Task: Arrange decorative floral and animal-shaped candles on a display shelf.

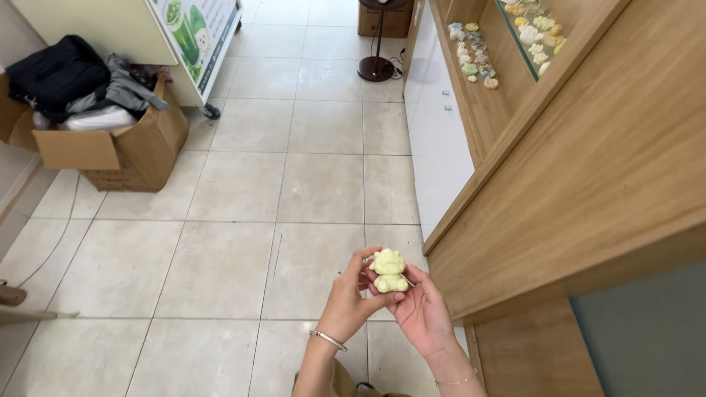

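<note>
Figurine, pale yellow, in both hands' grip, cardboard box far left

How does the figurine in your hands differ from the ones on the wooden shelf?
The pale yellow figurine is single, held between left hand and right hand; the shelf figurines are many and rest on the wooden shelf. It is one colour; they are mixed pastels. All look like small moulded figures.

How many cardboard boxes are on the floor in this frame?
2. One open cardboard box stuffed with bags and clothing stands at the left by the white cabinet; a second box sits at the top edge, partly cut off. Others may lie outside the view.
</note>
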